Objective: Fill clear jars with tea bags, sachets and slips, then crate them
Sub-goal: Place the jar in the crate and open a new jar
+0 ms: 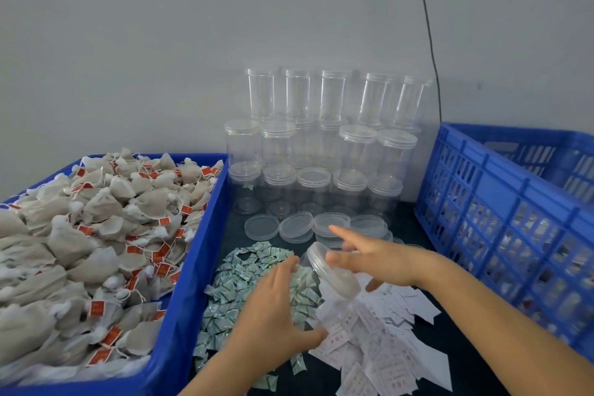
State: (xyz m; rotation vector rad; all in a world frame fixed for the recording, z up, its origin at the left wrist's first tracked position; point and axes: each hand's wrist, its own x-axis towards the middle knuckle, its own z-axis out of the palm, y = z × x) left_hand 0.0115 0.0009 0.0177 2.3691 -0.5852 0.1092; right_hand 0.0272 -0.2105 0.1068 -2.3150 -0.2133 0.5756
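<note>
My left hand (273, 309) grips the body of a clear jar (308, 292) that lies tilted over the table, its mouth toward the upper right. My right hand (369, 262) holds the jar's clear lid (334, 270) at the mouth, thumb and fingers curled on its rim, index finger pointing out. Under the jar lie a heap of green-white sachets (238, 280) and a heap of white paper slips (379, 337). Tea bags with red tags (90, 251) fill the blue bin on the left. A blue slatted crate (501, 212) stands on the right.
Empty lidded clear jars (321, 145) are stacked in three tiers against the wall. Several loose lids (295, 227) lie in front of them. The blue bin's wall (196, 267) borders the sachets. A black cable (429, 35) hangs down the wall.
</note>
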